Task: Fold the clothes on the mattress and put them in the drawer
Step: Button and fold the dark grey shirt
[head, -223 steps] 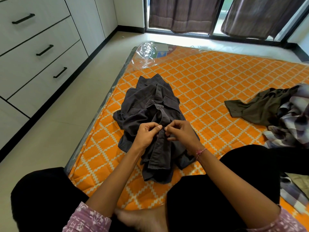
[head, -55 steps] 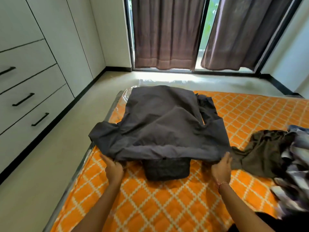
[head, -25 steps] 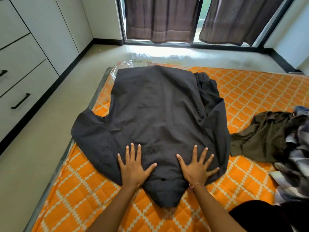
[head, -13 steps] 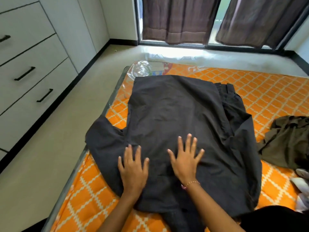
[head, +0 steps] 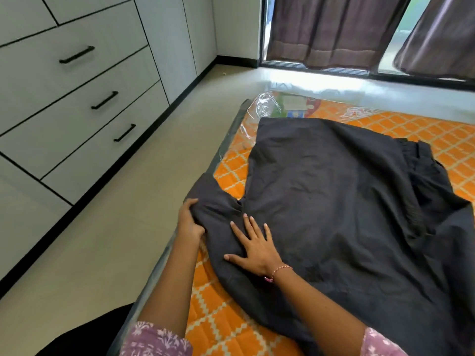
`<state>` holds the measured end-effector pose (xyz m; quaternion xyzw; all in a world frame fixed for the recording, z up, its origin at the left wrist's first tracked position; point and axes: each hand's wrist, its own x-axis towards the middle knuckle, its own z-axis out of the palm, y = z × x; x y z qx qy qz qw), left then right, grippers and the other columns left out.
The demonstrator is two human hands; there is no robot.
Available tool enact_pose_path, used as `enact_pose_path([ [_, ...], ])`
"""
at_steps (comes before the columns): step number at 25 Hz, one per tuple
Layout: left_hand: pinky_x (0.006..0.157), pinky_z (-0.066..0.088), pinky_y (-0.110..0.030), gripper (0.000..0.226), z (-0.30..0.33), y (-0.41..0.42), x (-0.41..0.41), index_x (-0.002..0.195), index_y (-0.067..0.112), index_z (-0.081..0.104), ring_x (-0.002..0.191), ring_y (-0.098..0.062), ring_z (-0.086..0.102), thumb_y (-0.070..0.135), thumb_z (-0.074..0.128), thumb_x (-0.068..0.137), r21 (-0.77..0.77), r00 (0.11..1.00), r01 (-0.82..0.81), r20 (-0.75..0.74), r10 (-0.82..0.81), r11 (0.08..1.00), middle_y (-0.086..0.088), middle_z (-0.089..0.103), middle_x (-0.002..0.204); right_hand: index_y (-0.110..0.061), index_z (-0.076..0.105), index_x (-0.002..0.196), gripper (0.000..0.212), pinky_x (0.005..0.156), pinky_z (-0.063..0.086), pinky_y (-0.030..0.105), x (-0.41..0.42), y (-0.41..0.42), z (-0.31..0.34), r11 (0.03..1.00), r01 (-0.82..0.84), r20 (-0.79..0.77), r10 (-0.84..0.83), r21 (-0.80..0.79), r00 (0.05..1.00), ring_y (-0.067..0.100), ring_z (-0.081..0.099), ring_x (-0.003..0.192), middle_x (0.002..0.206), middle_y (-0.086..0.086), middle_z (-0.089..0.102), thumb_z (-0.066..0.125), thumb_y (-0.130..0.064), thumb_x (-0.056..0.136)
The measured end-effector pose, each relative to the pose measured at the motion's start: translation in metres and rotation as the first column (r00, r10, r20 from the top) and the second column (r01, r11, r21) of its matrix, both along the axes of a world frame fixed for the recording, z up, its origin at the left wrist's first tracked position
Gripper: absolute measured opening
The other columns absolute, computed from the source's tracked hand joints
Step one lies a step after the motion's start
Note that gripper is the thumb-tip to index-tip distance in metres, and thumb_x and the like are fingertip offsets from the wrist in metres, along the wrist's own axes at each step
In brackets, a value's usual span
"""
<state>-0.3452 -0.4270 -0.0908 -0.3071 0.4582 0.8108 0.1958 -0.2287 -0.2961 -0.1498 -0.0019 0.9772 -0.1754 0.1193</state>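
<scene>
A dark grey shirt (head: 347,201) lies spread back-up on the orange patterned mattress (head: 221,327). Its left sleeve (head: 213,201) reaches the mattress's left edge. My left hand (head: 189,222) grips that sleeve at its outer end, fingers curled into the cloth. My right hand (head: 254,250) lies flat with spread fingers on the shirt near the sleeve seam, pressing it down. The white drawers (head: 84,111) with black handles stand closed on the left wall.
Bare beige floor (head: 115,227) runs between the mattress and the drawer unit. Clear plastic wrap (head: 267,106) covers the mattress's far left corner. Brown curtains (head: 329,29) hang over the window at the back. My dark-clothed knee (head: 90,335) is at the lower left.
Both hands slid left from the middle of the shirt. My left hand went from pressing flat to gripping the left sleeve, and my right hand now presses beside it. The view turned left.
</scene>
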Motion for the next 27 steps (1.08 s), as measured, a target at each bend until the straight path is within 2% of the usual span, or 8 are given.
enact_pose_path([
  [4,0.080,0.048,-0.034,0.019,-0.008,-0.022,0.000,0.092,0.013,0.062,0.087,-0.023,0.060,0.031,0.056,0.086,0.290,0.983,-0.128,-0.090,0.160,0.948,-0.008,0.065,0.094,-0.041,0.009,0.148,0.105,0.114,-0.015,0.035,0.006,0.016,0.004,0.982,0.013,0.034,-0.006,-0.188,0.999,0.004,-0.021,0.139,0.152,-0.013,-0.018,0.000,-0.094,0.057],
  [8,0.071,0.045,-0.031,0.016,0.041,0.004,-0.013,0.080,0.007,0.060,0.090,-0.027,0.054,0.016,0.053,0.091,-0.244,0.929,0.088,-0.330,-0.168,0.966,-0.011,0.059,0.084,-0.019,0.056,0.130,0.056,0.106,0.035,0.028,-0.013,0.016,0.036,0.561,0.445,0.267,-0.372,-0.698,0.889,0.014,0.046,0.128,0.145,0.006,0.044,0.037,-0.057,0.094],
  [12,0.084,0.045,-0.036,0.032,0.075,0.065,0.033,0.118,0.006,0.059,0.104,-0.034,0.058,0.019,0.053,0.089,-0.996,0.101,0.094,0.005,-0.995,0.005,-0.020,0.060,0.118,-0.014,0.048,0.133,0.072,0.072,0.044,0.022,-0.047,0.072,0.093,-0.104,0.388,0.369,-0.600,-0.916,0.710,0.013,0.061,0.090,0.111,0.004,0.062,0.052,-0.064,0.082],
  [15,0.093,0.045,-0.035,0.032,0.040,0.108,0.094,0.125,0.008,0.057,0.116,-0.029,0.057,0.016,0.046,0.096,-0.846,-0.135,-0.181,0.526,-0.839,-0.501,-0.012,0.059,0.128,-0.021,0.019,0.150,0.104,0.098,0.041,0.026,-0.055,0.099,0.117,0.462,0.395,0.153,-0.477,-0.794,0.866,0.018,0.046,0.127,0.146,0.006,0.041,0.071,-0.061,0.069],
  [17,0.097,0.041,-0.035,0.033,0.004,0.127,0.126,0.127,0.002,0.054,0.124,-0.028,0.052,0.012,0.039,0.099,-0.770,-0.144,-0.173,0.636,-0.758,-0.614,-0.013,0.055,0.133,-0.021,0.005,0.153,0.114,0.113,0.018,0.048,-0.043,0.088,0.094,0.940,0.298,0.117,-0.281,-0.169,0.952,0.022,0.016,0.145,0.157,0.001,0.016,0.069,-0.064,0.069],
  [19,0.092,0.038,-0.033,0.036,-0.014,0.132,0.143,0.132,0.000,0.048,0.127,-0.032,0.047,0.009,0.032,0.101,-0.729,-0.135,-0.190,0.683,-0.718,-0.658,-0.015,0.050,0.138,-0.016,0.016,0.150,0.090,0.112,0.016,0.056,-0.029,0.073,0.061,0.978,0.174,0.173,-0.192,0.114,0.966,0.026,0.019,0.144,0.154,0.001,0.022,0.063,-0.049,0.081],
  [22,0.079,0.037,-0.033,0.039,-0.023,0.108,0.148,0.123,0.016,0.059,0.101,-0.025,0.058,0.013,0.038,0.091,-0.809,-0.092,-0.351,0.531,-0.842,-0.472,-0.007,0.063,0.112,-0.010,0.053,0.132,0.038,0.102,0.040,0.035,-0.012,0.080,0.047,0.844,0.420,0.053,-0.428,-0.333,0.902,0.031,0.049,0.126,0.132,0.015,0.055,0.045,-0.015,0.095],
  [27,0.090,0.034,-0.042,0.047,-0.033,0.072,0.135,0.129,0.024,0.052,0.108,-0.024,0.052,0.018,0.041,0.083,-0.672,-0.012,-0.737,0.110,-0.994,-0.066,-0.009,0.056,0.120,-0.006,0.058,0.120,0.029,0.076,0.048,0.027,0.017,0.145,0.072,-0.166,0.486,0.461,-0.666,-0.858,0.586,0.022,0.061,0.092,0.112,0.011,0.064,0.044,-0.019,0.098],
])
